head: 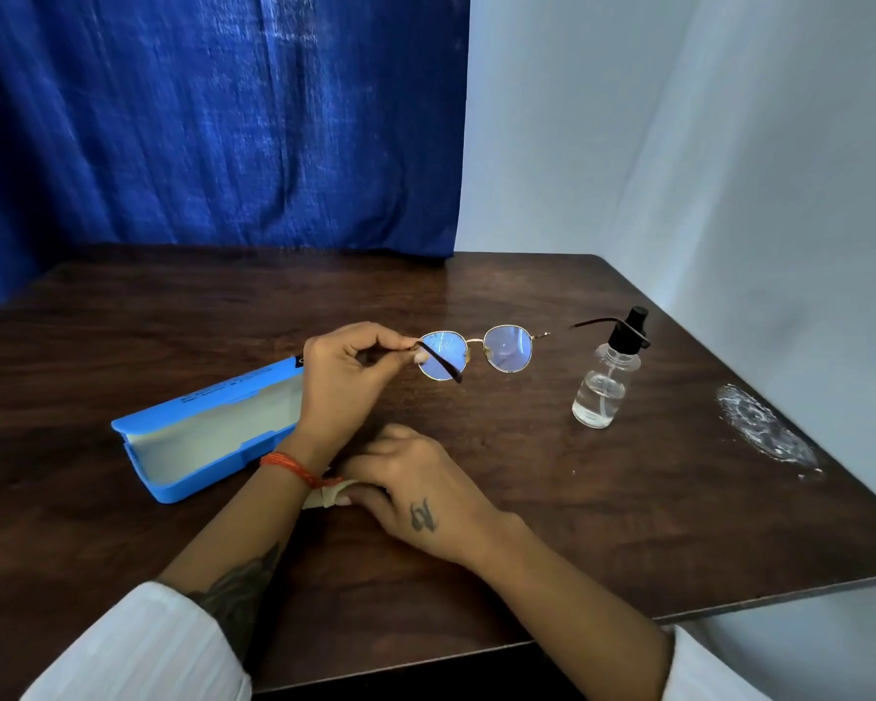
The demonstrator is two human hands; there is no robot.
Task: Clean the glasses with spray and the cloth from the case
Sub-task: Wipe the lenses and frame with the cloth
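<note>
My left hand (pixel 347 382) pinches the left temple hinge of the round gold-framed glasses (pixel 476 352) and holds them above the table, lenses facing me, temples unfolded. My right hand (pixel 416 490) lies low on the table in front of me with its fingers on a small pale folded cloth (pixel 324 495), which is mostly hidden under the hand and my left wrist. The blue glasses case (pixel 208 432) lies open to the left, its pale lining showing. A clear spray bottle (pixel 605 376) with a black pump top stands upright to the right of the glasses.
The dark wooden table (pixel 628 498) ends close on the right and near side. A whitish dried patch (pixel 764 427) marks the table near its right edge. A blue curtain (pixel 213 118) hangs behind, with a white wall to the right.
</note>
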